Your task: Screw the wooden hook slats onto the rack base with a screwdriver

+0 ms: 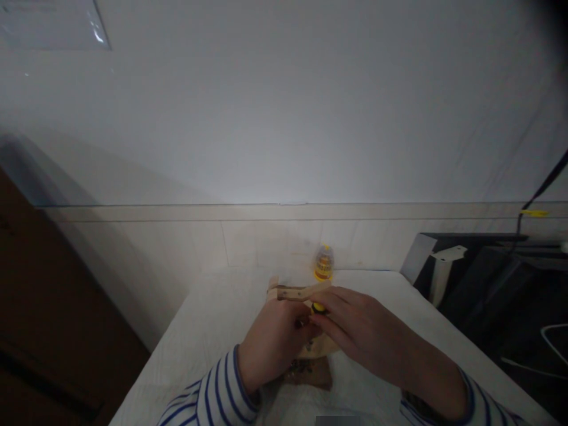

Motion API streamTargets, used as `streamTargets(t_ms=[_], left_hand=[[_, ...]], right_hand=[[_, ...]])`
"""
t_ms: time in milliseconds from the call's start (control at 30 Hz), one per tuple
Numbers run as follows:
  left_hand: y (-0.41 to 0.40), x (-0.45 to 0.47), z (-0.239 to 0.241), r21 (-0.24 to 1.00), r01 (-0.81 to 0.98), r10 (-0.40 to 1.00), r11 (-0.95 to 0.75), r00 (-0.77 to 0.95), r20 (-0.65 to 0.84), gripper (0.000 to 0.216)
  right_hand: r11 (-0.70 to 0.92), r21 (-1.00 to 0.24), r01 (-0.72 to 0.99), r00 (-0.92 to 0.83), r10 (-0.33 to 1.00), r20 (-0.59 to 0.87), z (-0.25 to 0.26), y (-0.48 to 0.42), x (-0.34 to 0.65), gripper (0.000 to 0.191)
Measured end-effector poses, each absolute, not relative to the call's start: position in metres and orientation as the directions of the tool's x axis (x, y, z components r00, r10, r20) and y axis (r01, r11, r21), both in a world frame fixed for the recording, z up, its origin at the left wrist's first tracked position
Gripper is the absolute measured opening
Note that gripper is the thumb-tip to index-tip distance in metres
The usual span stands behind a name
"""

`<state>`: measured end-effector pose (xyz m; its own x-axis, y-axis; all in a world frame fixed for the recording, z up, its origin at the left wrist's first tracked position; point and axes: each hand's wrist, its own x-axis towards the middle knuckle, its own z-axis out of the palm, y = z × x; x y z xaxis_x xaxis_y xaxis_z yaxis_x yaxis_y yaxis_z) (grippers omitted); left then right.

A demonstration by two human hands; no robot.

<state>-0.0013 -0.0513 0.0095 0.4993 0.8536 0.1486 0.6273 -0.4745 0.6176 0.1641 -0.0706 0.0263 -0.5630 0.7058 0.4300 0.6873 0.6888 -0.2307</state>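
A light wooden assembly [290, 293] with small holes along one strip is between my two hands near the middle of the white table. My left hand [277, 337] is closed around its near side, with the fingertips partly hidden. In my right hand [366, 325], the fingers pinch a small screwdriver [318, 307] with a yellow and black handle; its tip is out of sight. Below the hands lies a brownish clear bag [317, 376] with small dark pieces in it, too blurred to count.
A clear-domed screwdriver set case [323, 263] with a yellow base stands at the table's back edge by the wall. The white-covered table [213, 319] narrows toward it. On the right are dark panels and a metal bracket [444, 266]; a brown wooden surface [53, 307] is on the left.
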Motion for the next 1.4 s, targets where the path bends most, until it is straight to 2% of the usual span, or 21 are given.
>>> streamTargets(t_ms=[133,433,567,800,967,1267,1400], left_hand=[[-0.049,-0.0024,0.0057,0.585,0.648,0.851,-0.488,0.501,0.155,0.017],[-0.0479,-0.0047,0.0073,0.627,0.604,0.823,-0.492,0.557,0.11,0.016],[-0.0474,-0.0052,0.0087,0.64,0.579,0.803,-0.504,0.587,0.101,0.017],[-0.0479,-0.0056,0.0106,0.662,0.526,0.776,-0.534,0.616,0.136,0.016],[-0.0491,-0.0044,0.0099,0.654,0.566,0.81,-0.501,0.572,0.125,0.016],[-0.0506,-0.0026,0.0116,0.651,0.613,0.856,-0.447,0.504,0.113,0.017],[-0.0494,-0.0029,0.0099,0.627,0.641,0.864,-0.443,0.492,0.107,0.016]], right_hand=[[0.701,-0.257,0.665,-0.576,0.701,0.421,0.0286,-0.0732,0.1668,0.03],[0.676,-0.224,0.702,-0.587,0.727,0.355,0.0317,-0.0723,0.166,0.016],[0.683,-0.177,0.708,-0.593,0.712,0.375,0.0309,-0.0725,0.1655,0.015],[0.681,-0.165,0.713,-0.579,0.705,0.409,0.0273,-0.0707,0.1653,0.012],[0.672,-0.189,0.716,-0.577,0.722,0.381,0.0285,-0.0717,0.1655,0.014],[0.683,-0.183,0.707,-0.57,0.704,0.423,0.026,-0.0705,0.1643,0.012],[0.709,-0.232,0.666,-0.59,0.691,0.417,0.0254,-0.0707,0.1674,0.021]])
